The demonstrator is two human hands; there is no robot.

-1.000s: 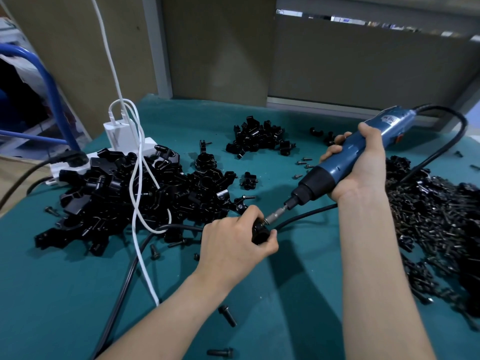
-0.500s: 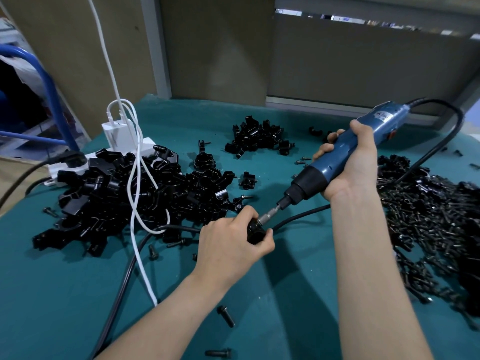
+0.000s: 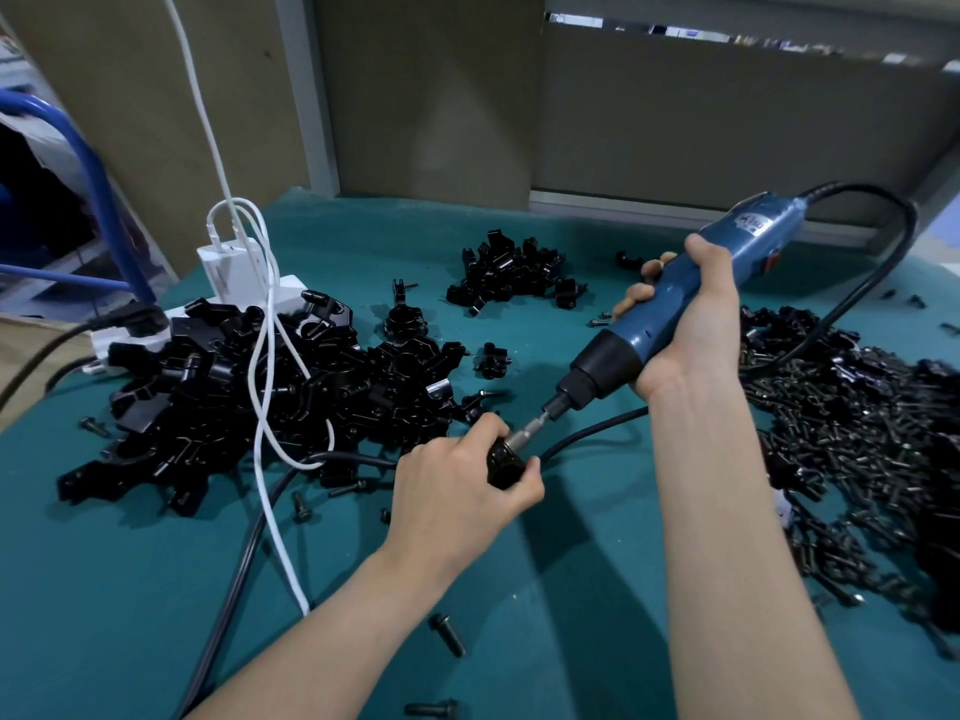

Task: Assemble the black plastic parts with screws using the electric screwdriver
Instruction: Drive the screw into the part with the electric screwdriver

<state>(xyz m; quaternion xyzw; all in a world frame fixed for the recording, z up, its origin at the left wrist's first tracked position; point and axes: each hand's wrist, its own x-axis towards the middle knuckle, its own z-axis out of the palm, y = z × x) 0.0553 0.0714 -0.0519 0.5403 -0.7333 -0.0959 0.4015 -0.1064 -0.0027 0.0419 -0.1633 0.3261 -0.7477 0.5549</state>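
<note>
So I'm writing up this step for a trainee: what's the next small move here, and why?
Probably press the electric screwdriver along its axis and drive the screw home: its bit sits against the black part the left hand grips, and the right hand holds the tool tilted down toward it. The screw is hidden, so its depth can't be told.

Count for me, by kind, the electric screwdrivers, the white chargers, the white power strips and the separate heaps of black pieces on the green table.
electric screwdriver: 1
white charger: 1
white power strip: 1
heaps of black pieces: 3 (large left heap, small far heap, right heap)
Total: 6
</note>
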